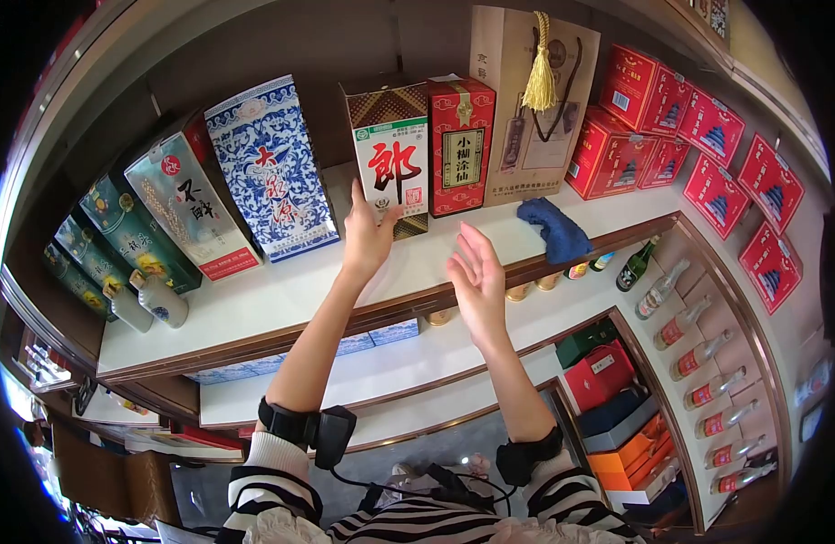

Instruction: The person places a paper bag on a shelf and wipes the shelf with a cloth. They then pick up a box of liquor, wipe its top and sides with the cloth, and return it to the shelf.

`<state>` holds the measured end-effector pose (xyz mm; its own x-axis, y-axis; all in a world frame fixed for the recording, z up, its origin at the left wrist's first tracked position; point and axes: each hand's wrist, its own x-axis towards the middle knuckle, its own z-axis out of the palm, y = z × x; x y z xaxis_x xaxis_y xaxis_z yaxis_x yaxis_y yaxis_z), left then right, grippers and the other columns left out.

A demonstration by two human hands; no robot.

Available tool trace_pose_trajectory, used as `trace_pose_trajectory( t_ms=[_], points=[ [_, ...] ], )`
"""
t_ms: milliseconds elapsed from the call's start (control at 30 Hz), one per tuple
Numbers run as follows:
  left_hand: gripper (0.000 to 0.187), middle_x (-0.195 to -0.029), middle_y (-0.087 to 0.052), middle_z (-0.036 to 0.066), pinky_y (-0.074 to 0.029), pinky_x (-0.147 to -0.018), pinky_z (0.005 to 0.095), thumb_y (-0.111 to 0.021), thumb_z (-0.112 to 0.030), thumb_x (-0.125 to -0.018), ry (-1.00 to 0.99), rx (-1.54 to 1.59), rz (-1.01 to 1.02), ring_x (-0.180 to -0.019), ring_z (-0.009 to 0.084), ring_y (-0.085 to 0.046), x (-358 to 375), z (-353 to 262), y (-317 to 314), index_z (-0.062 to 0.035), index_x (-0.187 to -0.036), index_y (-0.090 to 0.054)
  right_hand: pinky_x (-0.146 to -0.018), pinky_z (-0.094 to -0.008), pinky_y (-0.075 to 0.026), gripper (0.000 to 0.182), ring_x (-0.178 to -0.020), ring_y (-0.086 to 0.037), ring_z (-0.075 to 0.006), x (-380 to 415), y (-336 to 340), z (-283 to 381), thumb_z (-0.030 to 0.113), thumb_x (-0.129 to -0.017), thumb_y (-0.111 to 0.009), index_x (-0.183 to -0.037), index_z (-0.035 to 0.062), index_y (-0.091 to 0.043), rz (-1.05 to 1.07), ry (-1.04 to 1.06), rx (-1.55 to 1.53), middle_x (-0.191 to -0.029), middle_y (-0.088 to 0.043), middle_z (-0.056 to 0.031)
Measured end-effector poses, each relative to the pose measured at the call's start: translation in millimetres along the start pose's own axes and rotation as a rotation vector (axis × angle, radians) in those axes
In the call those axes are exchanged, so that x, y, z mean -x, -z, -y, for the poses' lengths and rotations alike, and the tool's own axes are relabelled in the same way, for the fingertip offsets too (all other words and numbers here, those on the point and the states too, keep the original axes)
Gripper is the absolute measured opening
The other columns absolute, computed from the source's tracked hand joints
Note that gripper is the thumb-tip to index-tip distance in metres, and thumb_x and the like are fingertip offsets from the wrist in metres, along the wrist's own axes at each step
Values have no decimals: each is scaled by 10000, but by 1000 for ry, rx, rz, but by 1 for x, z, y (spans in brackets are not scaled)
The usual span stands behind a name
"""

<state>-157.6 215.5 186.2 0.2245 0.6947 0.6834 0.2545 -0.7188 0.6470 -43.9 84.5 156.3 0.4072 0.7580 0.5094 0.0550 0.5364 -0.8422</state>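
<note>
My left hand (370, 231) is closed round the lower part of a white and brown box (390, 145) with a large red character, which stands on the white shelf (372, 283). To its right, my right hand (477, 272) is raised in front of the shelf edge, palm turned inward, fingers apart, holding nothing. Just behind it stands a red box (461, 145) with a cream label. A crumpled blue cloth (553, 230) lies at the shelf edge, right of my right hand.
A tall blue and white box (272, 172), a silver box (193, 204) and small grey bottles (162, 299) stand left. Right are a paper bag (537, 118) with a yellow tassel and red boxes (608, 154). Glass bottles (699, 354) line the lower right shelf.
</note>
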Motion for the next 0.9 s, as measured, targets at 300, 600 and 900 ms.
trace_pose_trajectory(
  t_ms=[300,600,900],
  points=[
    [572,-990,-597,219,-481,-748,356,-607,-82,-792,66,4,60,-896,329,-609,-14,4,-6,31,-1241,-271,-1000,-367,-341,395,-1232,-365,-270,9,6,20,-31,-842,-478,-1226,-11,-388,-46,63,-75,-1292,-390,-144],
    [523,-962,-611,206,-476,-751,346,-606,-106,-804,69,49,91,-881,324,-614,-17,7,-1,26,-1213,-309,-983,-349,-359,387,-1199,-405,-255,3,18,16,-51,-816,-470,-1197,-25,-406,-86,26,-20,-1250,-428,-154],
    [515,-965,-613,209,-475,-748,342,-605,-125,-806,75,22,83,-891,319,-614,-16,10,5,33,-1206,-322,-983,-350,-349,355,-1171,-432,-254,-27,31,24,-16,-819,-484,-1171,-18,-442,-105,64,23,-1211,-467,-162]
  ],
)
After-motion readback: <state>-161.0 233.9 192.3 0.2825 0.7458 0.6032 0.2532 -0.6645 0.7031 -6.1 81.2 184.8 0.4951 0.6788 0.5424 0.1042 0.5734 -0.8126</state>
